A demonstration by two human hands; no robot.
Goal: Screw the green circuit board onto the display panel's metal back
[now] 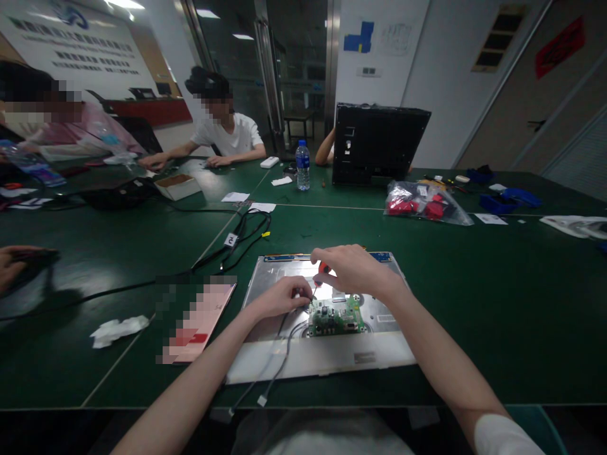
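A flat display panel [265, 354] with a metal back lies in front of me. On it sits a green circuit board [336, 316], with grey cables [287, 354] running off its left side toward the table edge. My right hand [353, 268] is closed around the orange-red handle of a screwdriver [324, 268], its thin shaft pointing down at the board's upper left corner. Beside that corner my left hand [290, 296] is closed, fingertips pinched near the screwdriver's tip. What those fingertips hold, if anything, is too small to see.
A pink booklet [208, 322], crumpled tissue [118, 332] and black cables [237, 234] lie to the left. Farther back stand a water bottle [302, 165] and a black monitor [379, 145]. A plastic bag [427, 203] with red items lies right. Several people sit around the table.
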